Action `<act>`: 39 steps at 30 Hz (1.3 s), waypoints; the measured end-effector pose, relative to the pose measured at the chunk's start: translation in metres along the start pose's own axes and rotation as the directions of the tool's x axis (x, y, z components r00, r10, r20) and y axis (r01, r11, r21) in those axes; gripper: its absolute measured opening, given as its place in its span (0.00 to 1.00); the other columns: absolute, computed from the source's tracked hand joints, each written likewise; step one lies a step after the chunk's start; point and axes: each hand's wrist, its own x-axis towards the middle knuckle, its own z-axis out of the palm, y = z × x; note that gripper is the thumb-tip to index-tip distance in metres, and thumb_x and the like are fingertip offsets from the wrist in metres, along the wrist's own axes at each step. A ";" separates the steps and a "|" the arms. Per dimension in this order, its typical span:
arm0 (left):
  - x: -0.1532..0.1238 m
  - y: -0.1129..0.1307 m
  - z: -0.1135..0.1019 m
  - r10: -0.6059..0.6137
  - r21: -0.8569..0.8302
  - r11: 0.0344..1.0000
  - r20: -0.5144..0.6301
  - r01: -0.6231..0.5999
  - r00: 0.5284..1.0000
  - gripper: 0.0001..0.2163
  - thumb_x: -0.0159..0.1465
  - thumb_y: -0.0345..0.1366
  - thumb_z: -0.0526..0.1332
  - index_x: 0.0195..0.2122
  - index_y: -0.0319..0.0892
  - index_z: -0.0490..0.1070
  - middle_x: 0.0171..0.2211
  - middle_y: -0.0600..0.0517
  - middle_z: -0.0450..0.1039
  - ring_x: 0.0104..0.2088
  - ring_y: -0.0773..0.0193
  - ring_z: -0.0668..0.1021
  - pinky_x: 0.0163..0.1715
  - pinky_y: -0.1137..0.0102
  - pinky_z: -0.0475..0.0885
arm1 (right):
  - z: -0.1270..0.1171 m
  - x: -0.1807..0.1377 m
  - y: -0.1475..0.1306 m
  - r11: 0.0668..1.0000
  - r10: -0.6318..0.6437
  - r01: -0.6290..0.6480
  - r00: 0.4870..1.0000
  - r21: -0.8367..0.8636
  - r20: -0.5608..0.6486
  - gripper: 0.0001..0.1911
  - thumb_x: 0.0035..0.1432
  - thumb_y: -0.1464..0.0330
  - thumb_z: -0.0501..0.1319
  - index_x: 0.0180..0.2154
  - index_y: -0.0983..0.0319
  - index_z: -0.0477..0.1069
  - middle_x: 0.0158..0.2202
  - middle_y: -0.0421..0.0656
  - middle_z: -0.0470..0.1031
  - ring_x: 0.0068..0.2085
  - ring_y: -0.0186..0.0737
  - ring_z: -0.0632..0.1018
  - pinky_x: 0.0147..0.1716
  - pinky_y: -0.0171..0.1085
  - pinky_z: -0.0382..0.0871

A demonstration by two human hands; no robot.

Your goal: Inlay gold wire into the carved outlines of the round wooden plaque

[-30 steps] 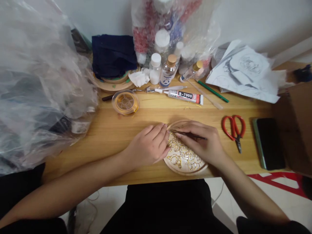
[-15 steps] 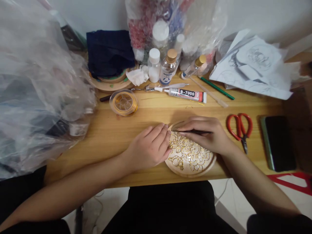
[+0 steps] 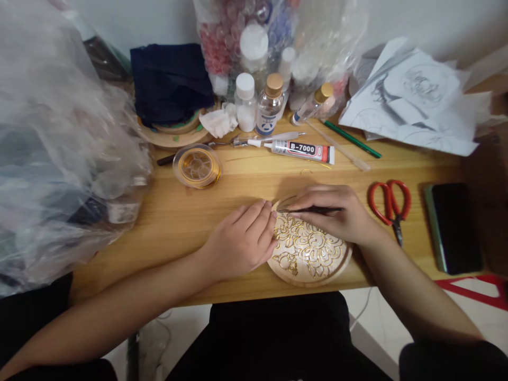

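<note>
A round wooden disc (image 3: 309, 256) with a gold wire flower pattern lies near the front edge of the wooden table (image 3: 186, 222). My left hand (image 3: 242, 241) rests on the disc's left rim, its fingers curled together and pressing there. My right hand (image 3: 337, 214) lies over the disc's upper right part and pinches thin dark tweezers (image 3: 305, 210). The tweezers' tip points left, close to my left fingertips at the disc's upper left edge.
A B-7000 glue tube (image 3: 297, 151), a spool of gold wire (image 3: 197, 165), small bottles (image 3: 270, 103), a green pencil (image 3: 351, 138) and drawing papers (image 3: 416, 100) lie behind. Red scissors (image 3: 391, 203) and a phone (image 3: 454, 227) are at right. Crumpled plastic bags (image 3: 59, 148) fill the left.
The view has shifted slightly. My right hand slid a little to the right, baring more of the disc's pattern. My left hand stays on the rim.
</note>
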 end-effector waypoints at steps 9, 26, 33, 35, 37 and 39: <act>-0.001 0.003 0.002 -0.024 -0.013 1.000 0.006 0.024 1.000 0.16 0.68 0.35 0.54 0.45 0.24 0.73 0.45 0.34 0.76 0.47 0.49 0.78 0.45 0.60 0.75 | 0.000 0.000 -0.001 1.000 -0.003 0.002 1.000 -0.029 -0.015 0.04 0.58 0.72 0.65 0.38 0.63 0.76 0.36 0.46 0.81 0.37 0.35 0.80 0.36 0.36 0.76; 0.000 0.003 -0.001 -0.021 0.018 1.000 0.012 0.021 1.000 0.16 0.68 0.35 0.54 0.45 0.26 0.73 0.45 0.36 0.77 0.47 0.50 0.79 0.44 0.62 0.75 | -0.003 0.001 0.000 1.000 -0.012 0.012 1.000 -0.015 0.003 0.06 0.57 0.74 0.65 0.39 0.63 0.76 0.36 0.45 0.81 0.38 0.34 0.81 0.36 0.34 0.75; 0.000 0.003 -0.001 -0.027 0.006 1.000 -0.001 0.027 1.000 0.15 0.68 0.35 0.54 0.44 0.26 0.73 0.45 0.36 0.77 0.47 0.51 0.78 0.43 0.62 0.76 | -0.006 0.000 0.002 0.999 -0.013 0.012 0.999 0.035 0.033 0.06 0.57 0.74 0.65 0.39 0.64 0.76 0.38 0.47 0.81 0.39 0.36 0.81 0.38 0.36 0.76; 0.000 0.003 -0.001 -0.027 -0.013 1.000 -0.004 0.027 1.000 0.15 0.68 0.35 0.55 0.44 0.26 0.73 0.45 0.34 0.76 0.47 0.50 0.78 0.43 0.61 0.75 | -0.006 0.000 0.002 0.999 -0.005 0.004 1.000 0.039 0.031 0.06 0.57 0.74 0.65 0.39 0.64 0.76 0.38 0.47 0.81 0.39 0.36 0.81 0.38 0.36 0.76; -0.001 0.002 0.000 -0.030 -0.030 0.999 -0.003 0.030 1.000 0.15 0.67 0.35 0.55 0.44 0.25 0.73 0.45 0.34 0.76 0.48 0.50 0.78 0.44 0.60 0.75 | -0.006 0.000 0.002 0.999 0.003 -0.004 1.000 0.033 0.027 0.06 0.57 0.73 0.65 0.39 0.64 0.76 0.37 0.47 0.81 0.38 0.36 0.81 0.38 0.36 0.76; -0.001 0.002 0.000 -0.032 -0.039 0.999 0.000 0.032 0.999 0.15 0.67 0.35 0.55 0.45 0.25 0.73 0.46 0.33 0.76 0.48 0.49 0.77 0.45 0.60 0.75 | -0.005 0.000 0.000 1.000 0.009 -0.009 1.000 0.014 0.023 0.05 0.57 0.73 0.64 0.38 0.64 0.76 0.37 0.47 0.81 0.38 0.36 0.80 0.37 0.36 0.76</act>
